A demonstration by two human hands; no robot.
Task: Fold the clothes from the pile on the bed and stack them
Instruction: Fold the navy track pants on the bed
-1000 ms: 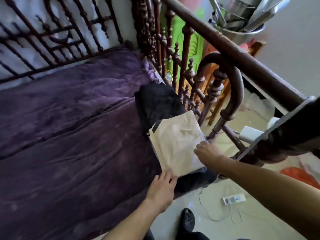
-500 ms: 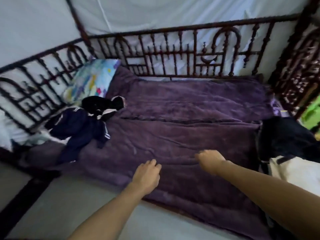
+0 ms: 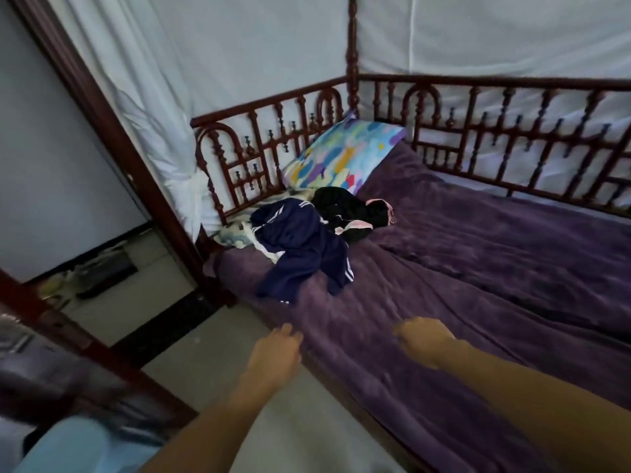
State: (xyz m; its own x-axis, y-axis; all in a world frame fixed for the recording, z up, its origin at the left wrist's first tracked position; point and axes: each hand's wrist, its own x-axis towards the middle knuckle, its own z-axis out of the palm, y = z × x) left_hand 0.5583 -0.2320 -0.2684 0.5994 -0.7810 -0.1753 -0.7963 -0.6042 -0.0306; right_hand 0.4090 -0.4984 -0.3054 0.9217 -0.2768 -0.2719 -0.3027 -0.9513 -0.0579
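Person is standing at the near edge of the bed, both bare arms reaching out over it. Left hand (image 3: 277,351) is hovering above the mattress edge, fingers loose and slightly spread, gripping nothing. Right hand (image 3: 422,339) is hanging just over the purple blanket (image 3: 495,268), fingers loosely curled under, also holding nothing; motion blur is hiding whether it is touching the fabric. The pile of clothes (image 3: 317,237) is lying at the far left end of the bed, well apart from both hands. In it, a navy track garment with white stripes (image 3: 297,257) is sprawling nearest, and a black garment with pink trim (image 3: 348,213) is bunching up just behind it, the two touching. A multicoloured pillow (image 3: 345,155) is leaning against the carved dark wooden railing (image 3: 269,141) in the far corner, right behind the pile. White netting (image 3: 239,49) is hanging behind the railing.
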